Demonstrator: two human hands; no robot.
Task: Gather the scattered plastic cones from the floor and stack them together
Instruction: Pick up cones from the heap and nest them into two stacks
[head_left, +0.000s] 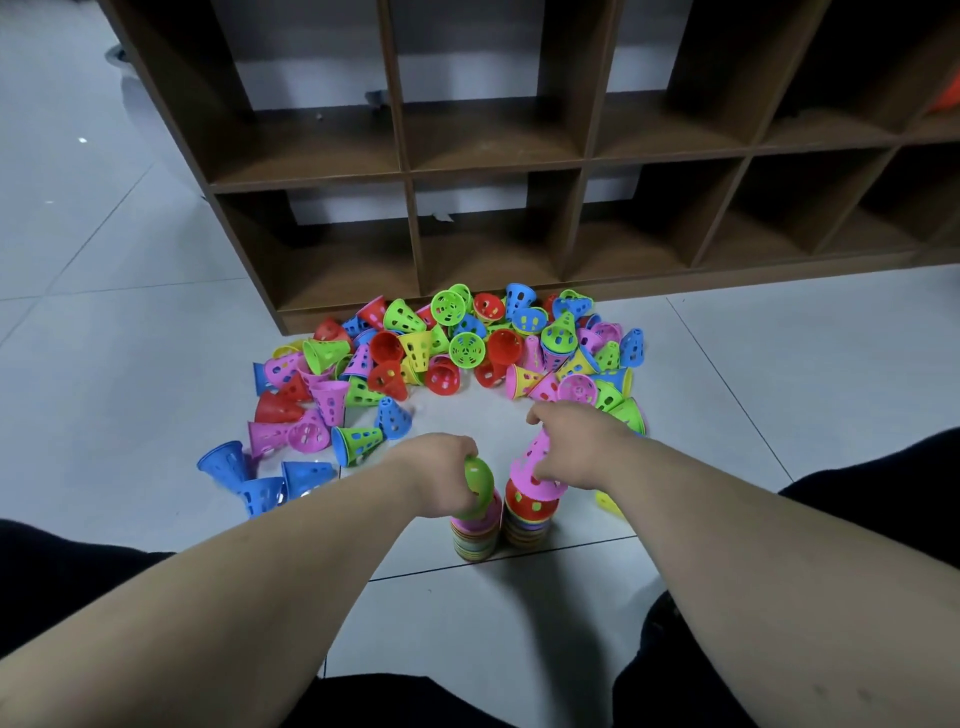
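Pale grey floor (104, 249) of glossy tiles, with thin dark joints running on a slant. On it stands a dark brown wooden shelf (582, 161) of open square cubbies, two rows in view. A white wall (311, 47) shows through their backs. The light is soft and even, with a faint sheen on the tiles.

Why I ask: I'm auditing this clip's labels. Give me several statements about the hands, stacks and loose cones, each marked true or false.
1. The left hand holds a green cone at the top of the left stack. True.
2. The right hand grips a blue cone. False: it grips a pink cone at the right stack.
3. Two stacks stand side by side on the floor. True.
4. Every cone is stacked. False: many loose cones lie before the shelf.
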